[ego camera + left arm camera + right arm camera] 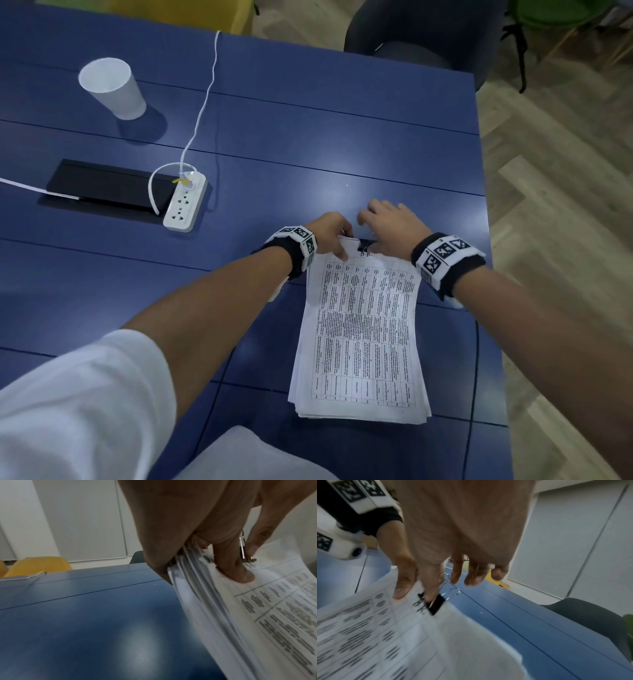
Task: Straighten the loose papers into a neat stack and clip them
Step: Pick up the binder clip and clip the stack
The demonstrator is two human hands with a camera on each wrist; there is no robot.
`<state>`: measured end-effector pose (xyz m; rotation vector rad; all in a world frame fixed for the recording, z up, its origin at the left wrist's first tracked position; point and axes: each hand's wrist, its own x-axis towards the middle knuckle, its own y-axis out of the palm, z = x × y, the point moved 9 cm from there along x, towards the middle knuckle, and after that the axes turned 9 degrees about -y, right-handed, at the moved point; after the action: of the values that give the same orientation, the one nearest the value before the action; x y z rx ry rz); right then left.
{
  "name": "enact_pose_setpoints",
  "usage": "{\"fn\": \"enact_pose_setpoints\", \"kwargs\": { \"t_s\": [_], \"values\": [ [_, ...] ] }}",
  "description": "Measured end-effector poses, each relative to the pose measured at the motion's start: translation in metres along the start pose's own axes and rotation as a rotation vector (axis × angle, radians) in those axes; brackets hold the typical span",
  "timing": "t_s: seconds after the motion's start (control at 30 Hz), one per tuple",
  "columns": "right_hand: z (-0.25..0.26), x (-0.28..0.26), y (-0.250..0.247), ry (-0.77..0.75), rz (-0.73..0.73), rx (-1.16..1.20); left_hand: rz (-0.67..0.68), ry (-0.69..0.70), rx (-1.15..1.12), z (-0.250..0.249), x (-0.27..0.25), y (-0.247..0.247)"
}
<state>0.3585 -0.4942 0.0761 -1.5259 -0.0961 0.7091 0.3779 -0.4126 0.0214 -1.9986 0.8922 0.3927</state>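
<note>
A stack of printed papers [363, 335] lies lengthwise on the blue table [308, 137], its far end lifted a little. My left hand [337, 240] pinches the stack's far-left corner, thumb [240, 574] on the top sheet and fingers underneath. A black binder clip [367, 245] sits clamped on the middle of the far edge. My right hand [368, 222] is over it, and its thumb and forefinger hold the clip [435, 605] by its raised wire handle [242, 549]. The other handle lies flat, pointing away from the papers. The remaining right fingers hang loose.
A white paper cup [111, 89] stands at the far left. A white power strip [185, 202] with its cable [202, 102] lies beside a black cable hatch [102, 185]. The table's right edge [484, 205] is close to my right wrist. A dark chair [411, 34] stands beyond the table.
</note>
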Motion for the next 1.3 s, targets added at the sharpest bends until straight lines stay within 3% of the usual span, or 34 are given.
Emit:
{"fn": "enact_pose_setpoints", "kwargs": {
  "t_s": [0.17, 0.3, 0.43, 0.6, 0.87, 1.0, 1.1, 1.17, 1.3],
  "values": [
    [0.017, -0.019, 0.01, 0.031, -0.337, 0.069, -0.04, -0.005, 0.001, 0.004, 0.002, -0.007],
    [0.038, -0.036, 0.037, 0.01, -0.372, 0.037, -0.048, 0.002, -0.045, 0.01, 0.002, -0.011],
    [0.019, -0.041, 0.023, 0.109, -0.437, 0.122, -0.059, 0.036, -0.042, 0.006, -0.002, -0.016],
    [0.009, -0.017, 0.027, 0.066, -0.19, 0.251, -0.053, 0.08, -0.066, -0.004, -0.007, -0.02],
    [-0.007, -0.001, 0.017, 0.13, 0.041, 0.338, -0.057, 0.158, -0.179, -0.018, -0.021, -0.024],
    [-0.022, -0.004, 0.005, 0.091, -0.031, 0.529, -0.12, 0.131, -0.51, 0.001, -0.035, -0.04],
    [-0.037, -0.015, -0.014, 0.06, -0.133, 0.7, 0.002, 0.064, -0.75, 0.035, -0.05, -0.013],
    [-0.047, -0.023, -0.03, 0.061, -0.201, 0.815, 0.064, -0.03, -0.716, 0.053, -0.062, 0.025],
    [-0.065, -0.029, -0.031, 0.117, -0.23, 0.856, -0.036, -0.143, -0.774, 0.071, -0.068, 0.051]
  ]
}}
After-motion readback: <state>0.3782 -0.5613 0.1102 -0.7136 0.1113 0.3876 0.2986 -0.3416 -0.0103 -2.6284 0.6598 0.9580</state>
